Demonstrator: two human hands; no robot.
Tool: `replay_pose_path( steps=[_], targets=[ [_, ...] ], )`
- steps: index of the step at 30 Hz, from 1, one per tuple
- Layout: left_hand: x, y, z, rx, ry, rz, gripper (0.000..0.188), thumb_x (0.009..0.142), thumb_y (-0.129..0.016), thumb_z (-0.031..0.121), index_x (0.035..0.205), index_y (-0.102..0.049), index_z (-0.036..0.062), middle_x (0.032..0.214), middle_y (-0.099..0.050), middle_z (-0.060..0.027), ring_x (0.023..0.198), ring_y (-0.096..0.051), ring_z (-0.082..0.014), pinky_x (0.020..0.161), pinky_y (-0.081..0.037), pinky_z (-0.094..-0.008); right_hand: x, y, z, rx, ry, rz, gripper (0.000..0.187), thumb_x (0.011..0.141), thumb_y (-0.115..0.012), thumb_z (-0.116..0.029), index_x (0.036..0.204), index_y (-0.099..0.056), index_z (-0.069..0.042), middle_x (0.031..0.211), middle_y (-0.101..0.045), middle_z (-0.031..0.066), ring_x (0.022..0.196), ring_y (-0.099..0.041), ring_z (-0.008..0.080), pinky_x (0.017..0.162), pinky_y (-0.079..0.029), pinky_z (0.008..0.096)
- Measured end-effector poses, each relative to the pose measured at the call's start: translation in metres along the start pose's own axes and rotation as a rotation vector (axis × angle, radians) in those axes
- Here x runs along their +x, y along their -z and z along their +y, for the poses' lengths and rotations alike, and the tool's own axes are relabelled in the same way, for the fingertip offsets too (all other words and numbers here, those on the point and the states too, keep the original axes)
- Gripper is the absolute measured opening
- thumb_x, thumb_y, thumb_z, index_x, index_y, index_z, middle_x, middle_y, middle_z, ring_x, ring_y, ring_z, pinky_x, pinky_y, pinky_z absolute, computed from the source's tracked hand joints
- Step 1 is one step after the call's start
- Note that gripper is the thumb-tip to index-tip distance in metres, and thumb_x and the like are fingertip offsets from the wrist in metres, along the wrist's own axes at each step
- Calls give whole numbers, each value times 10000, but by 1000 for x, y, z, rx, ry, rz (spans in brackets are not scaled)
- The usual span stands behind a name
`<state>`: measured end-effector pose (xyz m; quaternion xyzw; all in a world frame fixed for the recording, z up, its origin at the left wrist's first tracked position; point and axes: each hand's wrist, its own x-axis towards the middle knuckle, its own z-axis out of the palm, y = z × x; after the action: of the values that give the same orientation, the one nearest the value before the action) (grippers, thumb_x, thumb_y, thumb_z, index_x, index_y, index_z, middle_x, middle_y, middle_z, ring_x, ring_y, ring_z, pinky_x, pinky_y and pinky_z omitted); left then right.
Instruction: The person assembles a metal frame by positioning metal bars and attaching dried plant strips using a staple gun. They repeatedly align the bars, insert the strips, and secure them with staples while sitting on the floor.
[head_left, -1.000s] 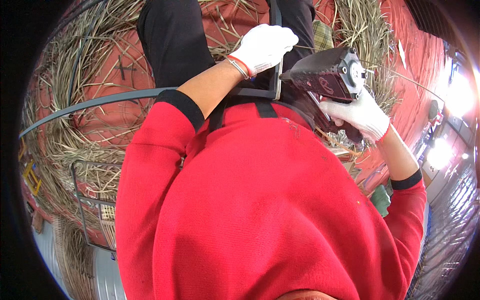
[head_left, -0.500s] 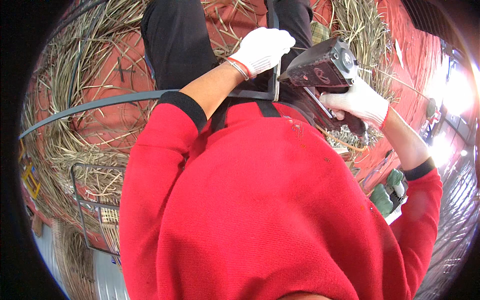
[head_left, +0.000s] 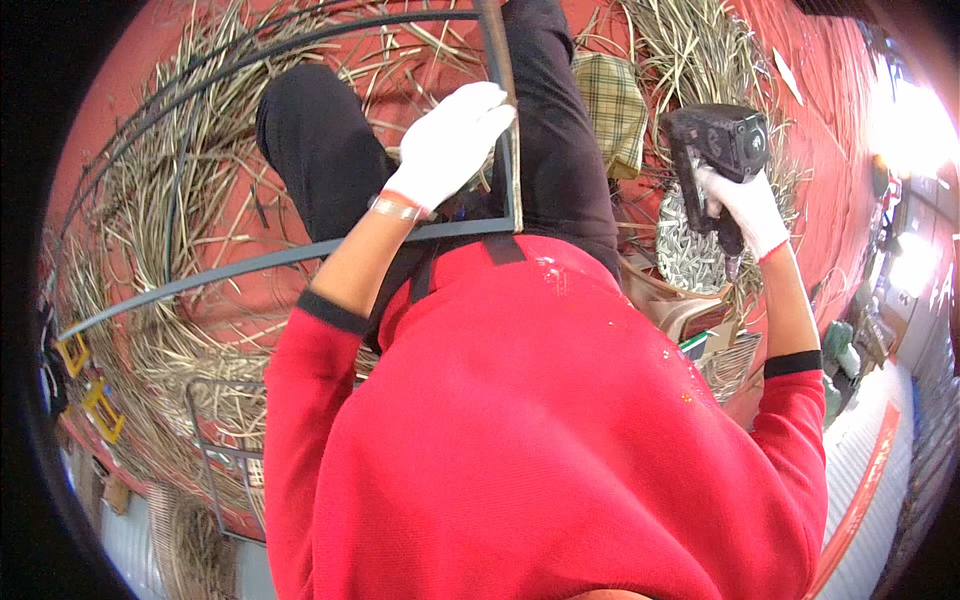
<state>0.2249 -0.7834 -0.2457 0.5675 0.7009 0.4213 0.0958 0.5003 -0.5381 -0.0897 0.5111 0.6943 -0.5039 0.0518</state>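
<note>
A grey metal frame (head_left: 270, 262) with long curved bars lies across my lap. One straight bar runs up between my thighs, with a thin pale strip (head_left: 518, 190) along its right side. My gloved left hand (head_left: 452, 142) is closed at this bar, its fingertips pinching the strip against it; part of the grip is hidden by the hand itself. Out to the right, my gloved right hand (head_left: 745, 205) is wrapped around the handle of a black staple gun (head_left: 725, 138), held apart from the frame.
Loose dry strips (head_left: 215, 130) are strewn over the red floor (head_left: 235, 205) at left and far right. A checked cloth (head_left: 608, 110) lies beside my right thigh, near a pile of whitish pieces (head_left: 688, 245). A smaller wire frame (head_left: 205, 455) stands at lower left, near yellow parts (head_left: 103, 410).
My right hand has drawn the staple gun away from the bar to the right. The frame and my left hand have shifted left, and my left hand lies slightly lower.
</note>
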Motion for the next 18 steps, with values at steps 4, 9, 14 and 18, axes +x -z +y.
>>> replay_pose_path(
  steps=[4, 9, 14, 18],
  targets=[
    [-47, 48, 53, 127, 285, -421, 438, 895, -677, 443, 1165, -672, 97, 987, -711, -118, 951, -687, -292, 846, -532, -398, 39, 50, 95, -115, -48, 431, 215, 894, -744, -229, 981, -655, -54, 695, -623, 5, 520, -528, 108, 513, -428, 288],
    [-48, 55, 76, 210, 145, -466, 322, 855, -718, 426, 783, -655, 118, 665, -596, -93, 633, -575, -302, 642, -440, -418, 75, 76, 212, -588, -227, 751, 578, 878, -679, -540, 1141, -607, -30, 1013, -722, 245, 968, -694, 435, 858, -520, 503],
    [-4, 62, 86, 410, 79, -356, 475, 800, -764, 518, 625, -547, 134, 548, -512, -81, 526, -535, -288, 547, -400, -402, 84, 38, 260, -667, -411, 694, 764, 881, -635, -641, 1268, -462, -6, 1025, -705, 295, 957, -686, 470, 826, -530, 541],
    [39, 62, 85, 566, 82, -320, 452, 812, -775, 488, 633, -548, 141, 540, -530, -70, 496, -542, -277, 528, -401, -392, 88, 6, 248, -646, -431, 709, 842, 856, -662, -644, 1393, -426, -40, 1024, -712, 247, 929, -709, 417, 806, -552, 508]
  ],
)
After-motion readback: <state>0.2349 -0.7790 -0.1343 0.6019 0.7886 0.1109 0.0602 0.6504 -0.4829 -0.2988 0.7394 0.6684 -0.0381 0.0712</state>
